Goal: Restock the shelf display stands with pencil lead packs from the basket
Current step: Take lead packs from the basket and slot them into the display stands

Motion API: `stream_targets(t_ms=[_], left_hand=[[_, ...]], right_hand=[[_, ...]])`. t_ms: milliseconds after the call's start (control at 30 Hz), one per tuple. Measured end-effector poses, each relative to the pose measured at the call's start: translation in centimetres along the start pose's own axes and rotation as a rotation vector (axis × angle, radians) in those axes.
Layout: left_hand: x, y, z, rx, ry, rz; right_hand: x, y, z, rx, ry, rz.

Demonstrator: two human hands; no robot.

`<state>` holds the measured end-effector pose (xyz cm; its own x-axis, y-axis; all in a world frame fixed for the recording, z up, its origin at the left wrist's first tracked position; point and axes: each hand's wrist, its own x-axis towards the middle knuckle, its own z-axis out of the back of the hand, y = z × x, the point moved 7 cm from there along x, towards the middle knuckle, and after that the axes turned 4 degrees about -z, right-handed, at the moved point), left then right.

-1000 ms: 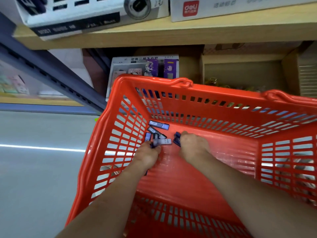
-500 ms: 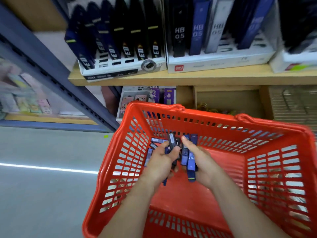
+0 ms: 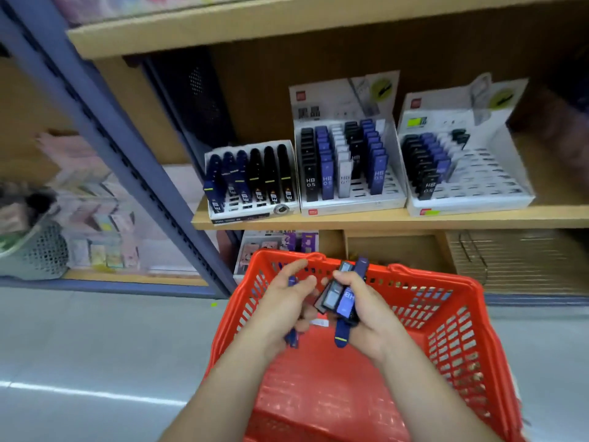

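Pencil lead packs (image 3: pixel 345 303) in right hand (image 3: pixel 374 320), above basket (image 3: pixel 447 341)

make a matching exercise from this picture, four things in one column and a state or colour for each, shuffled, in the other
1 right hand
2 left display stand
3 right display stand
4 basket

a many slots empty
b grips several lead packs
c red, with slotted walls
d only dark blue and black packs

Pairs: 1-b, 2-d, 3-a, 4-c
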<state>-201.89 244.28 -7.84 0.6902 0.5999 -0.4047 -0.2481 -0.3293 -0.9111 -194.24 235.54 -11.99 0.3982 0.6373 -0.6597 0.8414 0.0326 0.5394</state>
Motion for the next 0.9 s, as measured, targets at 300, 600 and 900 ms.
stream_targets(t_ms=[300, 600, 900], left_hand=[[-3.9, -9.6, -0.9, -0.375, -0.137, -0.250], [-6.1, -14.1, -3.3, -0.042, -0.032, -0.440], [-5.0, -17.4, -1.6, 0.251, 0.098, -0.404]], right_hand=[[-7.9, 1.9, -5.6, -0.080, 0.192, -0.042], [-11.8, 5.2, -8.3, -0.090, 0.323, 0.127], [-12.0, 10.5, -8.2, -0.313, 0.221, 0.473]])
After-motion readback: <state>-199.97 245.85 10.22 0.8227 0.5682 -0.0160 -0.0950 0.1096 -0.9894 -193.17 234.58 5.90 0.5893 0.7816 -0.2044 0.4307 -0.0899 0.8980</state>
